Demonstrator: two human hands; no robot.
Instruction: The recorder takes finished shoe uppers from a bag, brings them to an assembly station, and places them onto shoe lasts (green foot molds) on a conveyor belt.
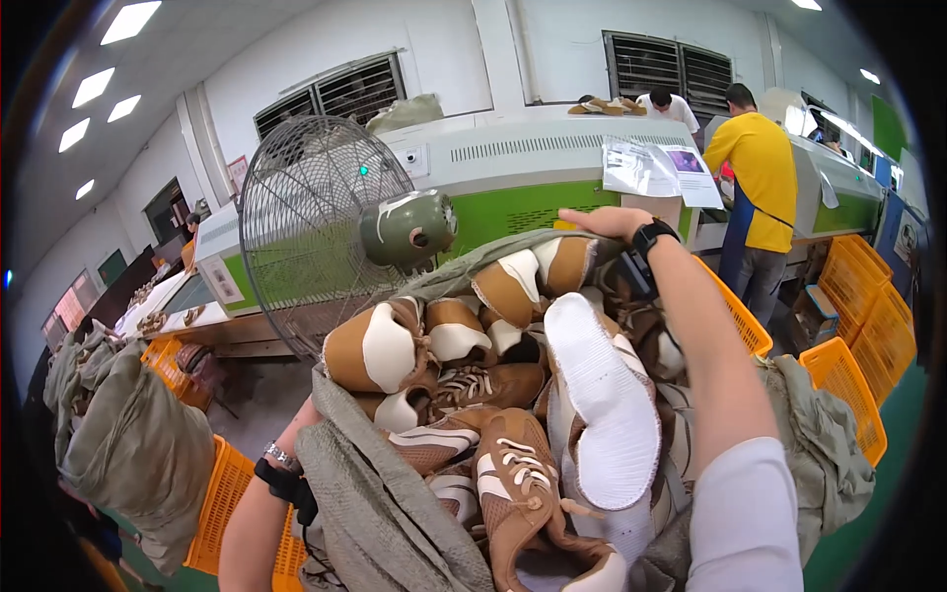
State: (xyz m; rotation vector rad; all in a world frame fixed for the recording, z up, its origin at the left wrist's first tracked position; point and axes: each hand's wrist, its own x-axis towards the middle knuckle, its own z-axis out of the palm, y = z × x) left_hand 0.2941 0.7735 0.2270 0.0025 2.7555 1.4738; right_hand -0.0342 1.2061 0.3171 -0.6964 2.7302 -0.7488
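Observation:
Right in front of me, a grey-green woven sack (380,493) gapes around a heap of brown-and-white shoe uppers. A laced brown upper (515,464) lies near the middle. Beside it, another upper shows its white underside (604,405). Across the sack's far rim rests my right hand (610,221), one digit stretched out to the left and the other fingers largely hidden. A black watch sits on that wrist. My left hand (310,407) is at the sack's left side, mostly covered by the folded cloth, so its fingers cannot be seen.
A large caged fan (326,227) stands just beyond the sack, before a long green-and-white machine (533,163). Another full sack (138,444) and an orange crate (219,503) are at left. More orange crates (883,335) stand at right, near a person in yellow (760,168).

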